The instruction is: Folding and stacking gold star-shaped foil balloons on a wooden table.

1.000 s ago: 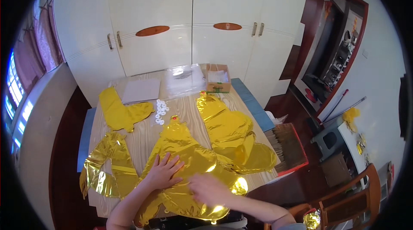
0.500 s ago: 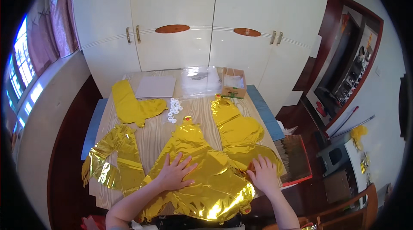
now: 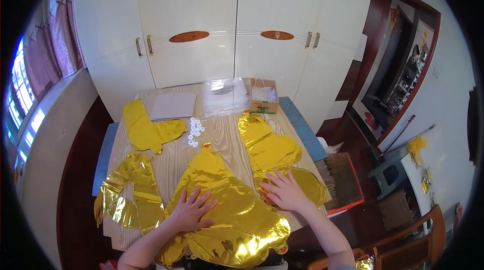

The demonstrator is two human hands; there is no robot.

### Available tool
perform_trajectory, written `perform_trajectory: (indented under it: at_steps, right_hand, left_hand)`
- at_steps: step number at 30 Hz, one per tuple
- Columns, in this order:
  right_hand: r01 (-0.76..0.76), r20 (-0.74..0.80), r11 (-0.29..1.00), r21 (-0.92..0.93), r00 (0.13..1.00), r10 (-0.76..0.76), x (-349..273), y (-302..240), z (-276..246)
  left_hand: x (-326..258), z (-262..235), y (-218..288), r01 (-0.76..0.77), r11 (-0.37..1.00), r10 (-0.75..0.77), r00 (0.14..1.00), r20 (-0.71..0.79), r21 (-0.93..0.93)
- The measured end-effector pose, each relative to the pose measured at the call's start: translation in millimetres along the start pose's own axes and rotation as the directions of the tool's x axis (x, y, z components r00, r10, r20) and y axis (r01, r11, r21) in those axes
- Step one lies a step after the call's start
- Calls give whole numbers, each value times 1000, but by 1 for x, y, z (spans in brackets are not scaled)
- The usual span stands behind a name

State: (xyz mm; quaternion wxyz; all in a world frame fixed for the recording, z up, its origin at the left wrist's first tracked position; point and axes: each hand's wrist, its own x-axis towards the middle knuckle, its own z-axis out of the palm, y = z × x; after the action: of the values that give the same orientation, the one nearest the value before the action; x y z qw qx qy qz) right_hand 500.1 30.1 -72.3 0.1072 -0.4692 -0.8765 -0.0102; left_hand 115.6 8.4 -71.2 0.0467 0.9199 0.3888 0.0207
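Both hands lie flat with fingers spread, gripping nothing, on deflated gold foil balloons spread over a wooden table (image 3: 176,161). The left hand (image 3: 190,211) presses palm-down on the large central balloon (image 3: 227,204), which runs from its small neck near the table's middle down to the near edge and hangs a little over it; the hand sits on the balloon's left half, well below the neck. The right hand (image 3: 283,192) rests open on the right-hand balloon (image 3: 269,149), on the lower lobe near the table's right edge, just beside the central balloon's right margin. The two hands are apart, with a strip of crinkled foil between them. To the left, a shiny gold piece (image 3: 128,197) lies at the table's left edge, and a matte yellow piece (image 3: 146,128) lies farther back. A cluster of small white rings (image 3: 194,131) sits between the yellow piece and the right-hand balloon. At the far end are a grey flat sheet (image 3: 173,106), a clear plastic bag (image 3: 224,96) and a small cardboard box (image 3: 263,96), before white cupboard doors (image 3: 227,17)
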Motion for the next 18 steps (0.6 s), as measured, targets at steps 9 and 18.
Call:
perform_trajectory:
  at_steps: [9, 18]
  right_hand:
    - [-75, 131, 997, 4, 989, 74, 44, 9, 22]
    - [-128, 148, 992, -20, 981, 129, 20, 21, 17]
  left_hand:
    - [1, -1, 7, 18, 1000, -18, 1000, -1, 23]
    - [18, 0, 11, -23, 999, 23, 1000, -7, 22]
